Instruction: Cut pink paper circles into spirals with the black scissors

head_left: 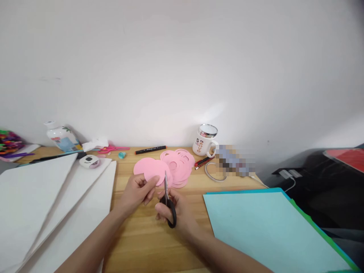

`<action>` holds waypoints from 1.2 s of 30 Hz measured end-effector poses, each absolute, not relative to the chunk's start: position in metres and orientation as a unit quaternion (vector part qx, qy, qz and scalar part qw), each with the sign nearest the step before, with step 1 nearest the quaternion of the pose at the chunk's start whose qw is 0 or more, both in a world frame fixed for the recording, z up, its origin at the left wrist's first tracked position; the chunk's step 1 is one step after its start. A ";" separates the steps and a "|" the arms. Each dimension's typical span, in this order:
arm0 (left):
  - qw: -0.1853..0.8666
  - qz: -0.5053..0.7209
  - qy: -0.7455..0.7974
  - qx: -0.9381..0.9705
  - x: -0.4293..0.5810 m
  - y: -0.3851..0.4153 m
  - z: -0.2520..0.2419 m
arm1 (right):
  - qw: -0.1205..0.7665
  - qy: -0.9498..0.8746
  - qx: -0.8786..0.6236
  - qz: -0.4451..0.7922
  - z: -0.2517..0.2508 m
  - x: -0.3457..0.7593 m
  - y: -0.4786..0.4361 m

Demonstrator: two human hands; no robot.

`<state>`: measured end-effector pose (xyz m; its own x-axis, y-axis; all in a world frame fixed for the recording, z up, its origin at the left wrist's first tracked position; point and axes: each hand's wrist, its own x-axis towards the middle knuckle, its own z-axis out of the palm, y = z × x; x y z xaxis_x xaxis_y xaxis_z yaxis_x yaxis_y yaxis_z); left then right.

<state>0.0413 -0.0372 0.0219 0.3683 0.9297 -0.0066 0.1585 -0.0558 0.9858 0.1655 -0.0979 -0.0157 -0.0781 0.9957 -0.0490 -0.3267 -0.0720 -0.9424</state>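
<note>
Between thumb and fingers, my left hand (pixel 142 189) pinches a piece of pink paper (pixel 154 170) with rounded edges. My right hand (pixel 176 212) is closed on the black handles of a pair of scissors (pixel 166 189), whose blades point away from me and meet the right part of the paper. Just behind the blades lies a pile of pink paper pieces (pixel 182 168), some with round holes cut in them.
White sheets (pixel 71 204) lie at the left, turquoise sheets (pixel 256 220) at the right. Along the wall are a white bottle (pixel 64 138), pink scissors (pixel 113 148), a black marker (pixel 150 150) and a white mug (pixel 203 142). A cable loop (pixel 214 179) lies beside the mug.
</note>
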 end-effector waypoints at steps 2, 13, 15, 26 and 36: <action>0.538 0.359 0.437 0.626 0.044 -0.038 0.025 | 0.543 -0.408 -0.407 0.611 -0.015 0.164 -0.099; 0.547 0.350 0.454 0.610 0.048 -0.041 0.026 | 0.539 -0.415 -0.408 0.609 -0.007 0.162 -0.099; 0.552 0.340 0.450 0.614 0.047 -0.041 0.025 | 0.556 -0.422 -0.391 0.600 -0.005 0.163 -0.098; 0.554 0.337 0.430 0.628 0.046 -0.043 0.027 | 0.580 -0.414 -0.342 0.613 -0.004 0.167 -0.094; 0.545 0.343 0.441 0.624 0.043 -0.040 0.023 | 0.554 -0.429 -0.404 0.589 -0.008 0.168 -0.096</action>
